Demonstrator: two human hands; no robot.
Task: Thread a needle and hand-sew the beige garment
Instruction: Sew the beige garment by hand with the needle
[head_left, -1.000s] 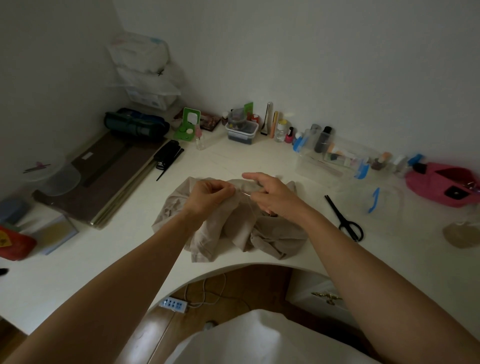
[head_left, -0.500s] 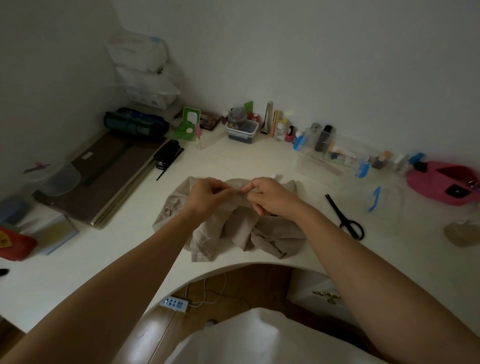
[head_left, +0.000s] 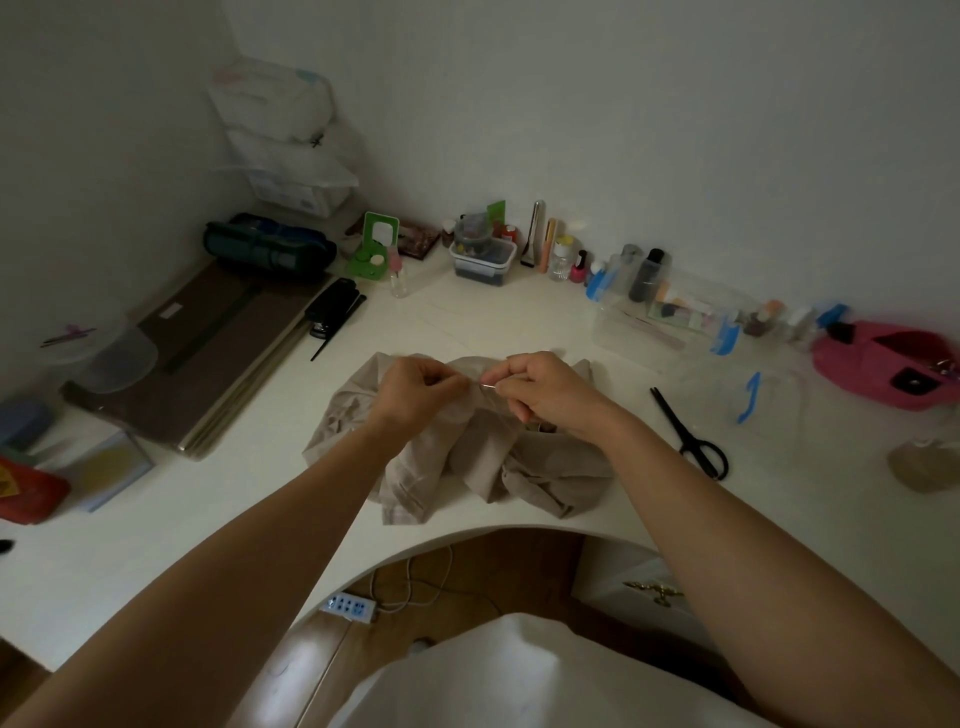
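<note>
1. Worktop: white, with a curved cut-out edge. I log it across the middle of the frame, with clutter lined up along the wall at the back.
2. Stack of brown boards: flat on the worktop, left of centre, well apart from the sewing.
3. Beige garment: crumpled in a heap at the centre of the frame, near the curved edge. Its upper fold is lifted between the two hands.
4. Pink pouch: far right of the frame, on the worktop.
5. Left hand: centre of the frame, fingers curled, fingertips pinching the garment's raised fold.
6. Right hand: just right of the left hand, fingers curled, thumb and forefinger pinching the needle against the same fold.
7. Black scissors: lying closed on the worktop, right of the garment and not touching it.
8. Needle: a thin bright sliver between the two sets of fingertips, roughly level. I cannot tell whether thread runs through it.
</note>
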